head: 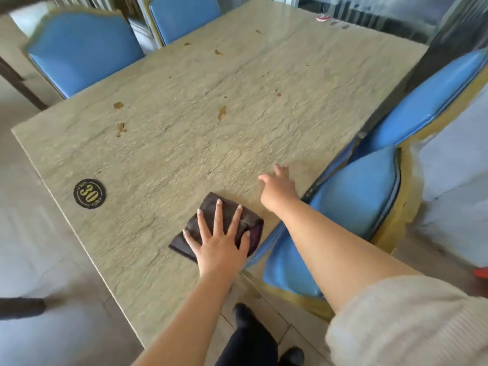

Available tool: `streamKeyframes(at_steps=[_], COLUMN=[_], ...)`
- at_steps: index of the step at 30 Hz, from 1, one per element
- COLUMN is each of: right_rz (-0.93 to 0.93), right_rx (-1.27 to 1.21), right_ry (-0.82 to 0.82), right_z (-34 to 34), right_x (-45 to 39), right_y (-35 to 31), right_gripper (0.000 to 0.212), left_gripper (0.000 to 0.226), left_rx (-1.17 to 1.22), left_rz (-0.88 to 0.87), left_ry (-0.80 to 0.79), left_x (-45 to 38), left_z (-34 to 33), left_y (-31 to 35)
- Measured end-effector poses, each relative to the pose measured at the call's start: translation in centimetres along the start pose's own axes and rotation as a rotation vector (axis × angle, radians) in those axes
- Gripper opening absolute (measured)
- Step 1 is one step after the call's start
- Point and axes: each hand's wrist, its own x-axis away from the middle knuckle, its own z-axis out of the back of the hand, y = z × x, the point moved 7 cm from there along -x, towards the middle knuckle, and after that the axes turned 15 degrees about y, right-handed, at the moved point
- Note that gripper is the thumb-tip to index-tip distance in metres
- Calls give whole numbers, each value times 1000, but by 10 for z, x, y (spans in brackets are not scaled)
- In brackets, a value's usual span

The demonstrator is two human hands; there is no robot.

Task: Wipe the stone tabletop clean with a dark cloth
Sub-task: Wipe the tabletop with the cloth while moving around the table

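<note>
The left hand (220, 243) lies flat on the dark cloth (219, 225), fingers straight and spread wide, pressing it onto the stone tabletop (184, 143) near the table's near right-hand edge. The cloth is folded into a rough rectangle, dark brown with a purplish inner layer showing at its right corner; its long axis runs diagonally, from near-left to far-right. The right hand (278, 188) is just beyond and to the right of the cloth, apart from it, fingers loosely extended over the stone beside the table edge; whether it touches the surface cannot be told. The brown stains (221, 112) all lie farther out, ahead of the left fingertips toward the far end, with two more to the far left (118, 105). The left hand is therefore the working hand, and the wipe likely calls for a push forward along the fingers' direction. A round black badge marked 30 (89, 193) sits left of the cloth. Blue chairs (361, 196) surround the table.
</note>
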Motion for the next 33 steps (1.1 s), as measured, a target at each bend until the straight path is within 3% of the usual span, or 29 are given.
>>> streamKeyframes(at_steps=[3,6,8,13,15,17,20,22,25,28,30,33], right_rz=[4,-66,-59,174,212,285,409,481,594,703,732,760], right_rx=[-2,-7,-2,112,127,139,185,229,241,237,204,102], right_ry=[-29,-31,-22,-35,-43,-2,25,9,39,116,132,116], right_z=[-1,-5,-7,3,10,18,21,18,10,6,6,11], right_x=[-33,-52,-59,-100,-126,-149,-184,-206,-227,-225,-224,-232], right_y=[5,1,-6,-12,-7,-2,2,2,4,8,8,9], right_gripper=[61,57,57,53,51,50,48,46,46,52,58,47], left_gripper=[59,61,61,61,61,61,61,62,62,62,62,62], left_rx=[-3,-34,-37,32,58,65,42,21,-23,8,29,39], left_rz=[-56,-63,44,387,274,47,-123,-26,291,539,531,314], left_ry=[-2,25,46,18,25,54,90,119,121,99,118,190], left_x=[6,-47,-94,-176,-177,-160,-165,-197,-248,-283,-292,-264], left_z=[-4,-3,-4,-7,-8,-10,-11,-10,-11,-14,-14,-15], left_y=[13,1,-15,-6,34,73,75,44,4,12,40,92])
